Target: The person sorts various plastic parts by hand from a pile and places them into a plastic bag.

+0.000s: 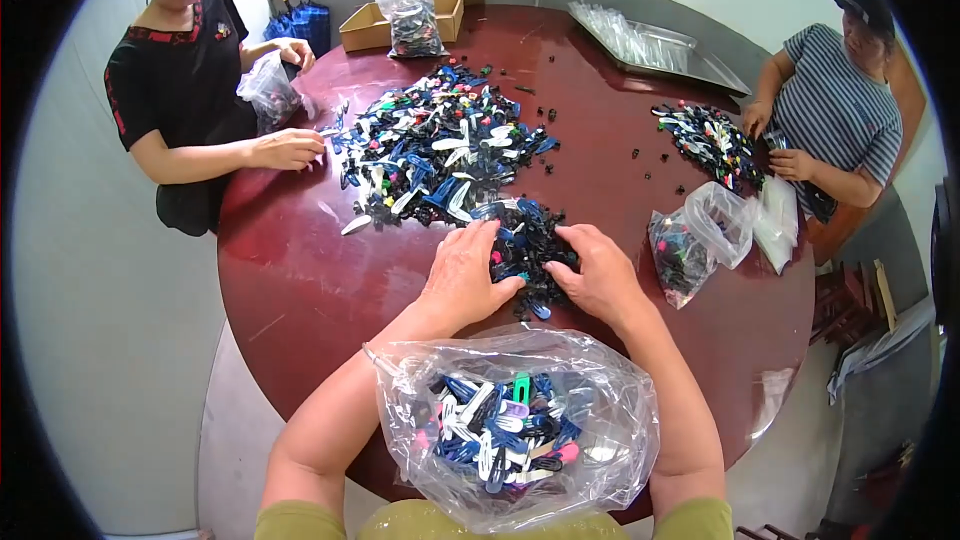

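Observation:
My left hand (468, 278) and my right hand (598, 275) lie on either side of a small heap of mostly black hair clips (535, 250), cupping it from both sides. The fingers of both hands are spread and curved against the heap's edges. Just behind it rises a large pile of mixed hair clips (430, 140) in blue, white, black and a few bright colours. Close to my body an open clear plastic bag (615, 400) holds blue, white, black, green and pink snap hair clips (500, 430).
A round dark red table (290, 290) carries everything. Two people sit across, at left and right, handling clips. A smaller clip pile (710, 145), a filled bag (685, 250), flat clear bags (775, 220), a metal tray (700, 65), a cardboard box (365, 32) and another filled bag (412, 25) stand around.

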The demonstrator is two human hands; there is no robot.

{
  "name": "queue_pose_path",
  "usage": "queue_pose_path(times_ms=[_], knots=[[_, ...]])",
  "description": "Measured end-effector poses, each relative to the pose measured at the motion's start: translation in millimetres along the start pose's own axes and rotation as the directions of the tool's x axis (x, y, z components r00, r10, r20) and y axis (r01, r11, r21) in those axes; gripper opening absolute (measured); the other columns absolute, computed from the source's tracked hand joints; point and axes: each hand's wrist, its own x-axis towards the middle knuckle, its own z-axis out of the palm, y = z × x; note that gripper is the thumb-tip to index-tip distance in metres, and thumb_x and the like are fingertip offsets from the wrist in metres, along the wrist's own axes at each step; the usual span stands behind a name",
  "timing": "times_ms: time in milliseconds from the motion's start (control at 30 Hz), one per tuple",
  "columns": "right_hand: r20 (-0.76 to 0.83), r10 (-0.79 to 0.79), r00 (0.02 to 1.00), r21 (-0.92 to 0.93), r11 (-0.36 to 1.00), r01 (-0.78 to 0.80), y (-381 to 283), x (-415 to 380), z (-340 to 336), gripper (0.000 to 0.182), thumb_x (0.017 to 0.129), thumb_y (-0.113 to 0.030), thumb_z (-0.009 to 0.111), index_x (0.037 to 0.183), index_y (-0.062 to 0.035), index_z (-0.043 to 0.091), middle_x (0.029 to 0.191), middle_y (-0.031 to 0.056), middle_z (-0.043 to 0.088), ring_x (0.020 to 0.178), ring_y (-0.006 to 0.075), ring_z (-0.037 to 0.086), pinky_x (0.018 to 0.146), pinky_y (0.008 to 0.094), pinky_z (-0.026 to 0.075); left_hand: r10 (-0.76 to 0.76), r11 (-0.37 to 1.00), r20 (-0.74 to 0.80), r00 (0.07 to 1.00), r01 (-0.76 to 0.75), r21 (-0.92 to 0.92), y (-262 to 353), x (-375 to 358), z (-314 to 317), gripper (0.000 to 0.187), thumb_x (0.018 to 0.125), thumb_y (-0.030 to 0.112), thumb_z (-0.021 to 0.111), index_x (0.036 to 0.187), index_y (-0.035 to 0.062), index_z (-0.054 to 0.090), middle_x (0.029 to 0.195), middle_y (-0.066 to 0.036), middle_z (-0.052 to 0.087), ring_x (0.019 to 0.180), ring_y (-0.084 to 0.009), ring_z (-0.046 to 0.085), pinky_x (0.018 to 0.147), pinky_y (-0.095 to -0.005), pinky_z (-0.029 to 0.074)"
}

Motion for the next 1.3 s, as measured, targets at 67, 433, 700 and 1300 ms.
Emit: queue_pose_path(times_ms=[67, 433, 700, 1300], knots=[[-0.009, -0.037, 0.999, 0.041, 0.998, 0.037, 1.5, -0.8, 5.3, 0.048, 0.078, -0.024, 0.069, 0.121, -0.0039, 0.057, 0.117, 0.0147, 0.061, 0.107, 0.0338, 0.058, 0.092, 0.0412, 0.047, 0.074, 0.997, -0.036, 0.997, -0.074, -0.004, -6.9, 2.6, 6.6, 0.073, 0.068, 0.025, 0.08, 0.128, -0.0032, 0.048, 0.122, -0.021, 0.057, 0.115, -0.0364, 0.053, 0.1, -0.0429, 0.041], [0.005, -0.055, 0.998, 0.304, 0.951, 0.051, -9.5, -2.0, 16.6, 0.052, 0.076, -0.008, 0.067, 0.126, -0.0061, 0.056, 0.111, 0.0142, 0.065, 0.088, 0.0254, 0.064, 0.076, 0.0343, 0.05, 0.146, 0.95, -0.094, 0.985, -0.166, -0.264, -15.1, 2.9, 4.2, 0.052, 0.073, 0.007, 0.072, 0.122, 0.003, 0.055, 0.114, -0.017, 0.063, 0.105, -0.0323, 0.061, 0.09, -0.0391, 0.049], [0.01, 0.006, 1.0, 0.39, 0.921, -0.009, -16.9, -5.4, 6.0, 0.05, 0.077, -0.009, 0.07, 0.125, -0.0108, 0.057, 0.109, 0.0135, 0.063, 0.083, 0.0261, 0.062, 0.075, 0.0351, 0.051, 0.164, 0.935, -0.16, 0.973, -0.205, -0.29, -11.5, 4.8, -1.0, 0.038, 0.075, 0.004, 0.07, 0.113, 0.004, 0.062, 0.102, -0.014, 0.067, 0.095, -0.0304, 0.066, 0.083, -0.037, 0.052], [-0.149, 0.044, 0.988, 0.402, 0.915, 0.02, -6.7, -5.7, 13.7, 0.016, 0.085, 0.0, 0.065, 0.1, -0.0008, 0.07, 0.089, 0.0063, 0.071, 0.08, 0.0091, 0.064, 0.071, 0.023, 0.05, -0.064, 0.878, -0.064, 0.996, 0.025, -0.478, -9.2, 6.8, -4.8, 0.014, 0.085, 0.004, 0.064, 0.098, 0.0018, 0.069, 0.083, -0.005, 0.07, 0.068, -0.0078, 0.06, 0.061, -0.0244, 0.049]])
